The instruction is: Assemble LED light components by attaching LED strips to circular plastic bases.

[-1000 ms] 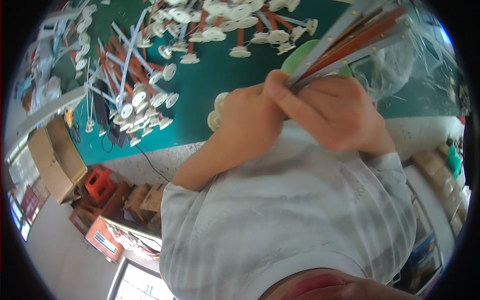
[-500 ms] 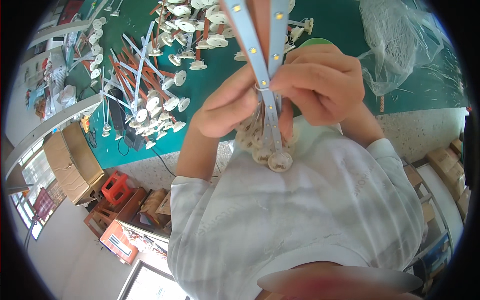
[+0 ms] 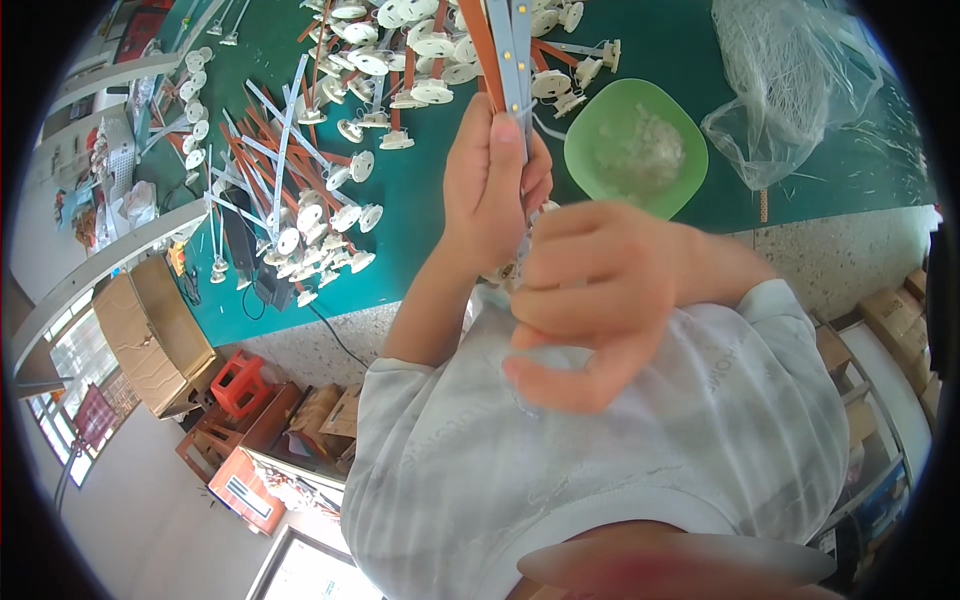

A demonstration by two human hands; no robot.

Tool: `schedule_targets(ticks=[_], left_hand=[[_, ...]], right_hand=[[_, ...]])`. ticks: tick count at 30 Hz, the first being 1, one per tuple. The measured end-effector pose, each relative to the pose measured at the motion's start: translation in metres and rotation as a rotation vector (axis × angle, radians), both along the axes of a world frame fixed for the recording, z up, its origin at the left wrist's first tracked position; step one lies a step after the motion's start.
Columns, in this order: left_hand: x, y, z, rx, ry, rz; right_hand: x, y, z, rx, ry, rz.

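My left hand [image 3: 492,185] is closed around a bundle of LED strips [image 3: 508,55], grey-blue on their lit faces and orange-brown on others. The strips stick up above the fist. A thin white tie [image 3: 548,128] juts out to the right beside the fist. Round white end caps [image 3: 500,275] show below it, partly hidden by my right hand. My right hand [image 3: 600,300], slightly blurred, hovers in front of my shirt next to these caps. Its fingers are loosely bent and its thumb stands apart from them, with nothing visible between.
A green bowl [image 3: 640,150] of clear small pieces stands to the right on the green table [image 3: 420,190]. Piles of capped strips [image 3: 300,200] lie left and at the back. A clear bag of white ties [image 3: 790,85] rests far right. A red stool [image 3: 238,383] stands below left.
Both hands worked at the white tie round the strips before. Now my left hand grips the bundle, shifted up and away, while my right hand has dropped toward my shirt, uncovering the green bowl.
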State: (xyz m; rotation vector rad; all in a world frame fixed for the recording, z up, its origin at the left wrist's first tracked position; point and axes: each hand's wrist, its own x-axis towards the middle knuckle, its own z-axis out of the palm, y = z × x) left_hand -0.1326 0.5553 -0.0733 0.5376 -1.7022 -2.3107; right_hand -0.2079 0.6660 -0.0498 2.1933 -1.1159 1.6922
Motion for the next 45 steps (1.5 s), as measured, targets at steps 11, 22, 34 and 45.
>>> schedule_targets(ticks=[11,22,34,45], left_hand=[[0.018,0.005,0.005,0.044,0.119,-0.155],[0.023,0.007,0.0,-0.363,0.103,-0.132],[0.028,-0.011,0.013,-0.706,0.107,-0.046],[0.038,-0.005,0.017,-1.008,0.115,0.098]], right_hand=[[-0.057,0.006,-0.01,0.2,-0.021,-0.229],[-0.054,0.006,0.005,0.228,0.014,-0.351],[-0.03,-0.006,0.012,0.429,0.297,-0.478],[-0.008,0.012,0.015,1.071,-1.216,0.124]])
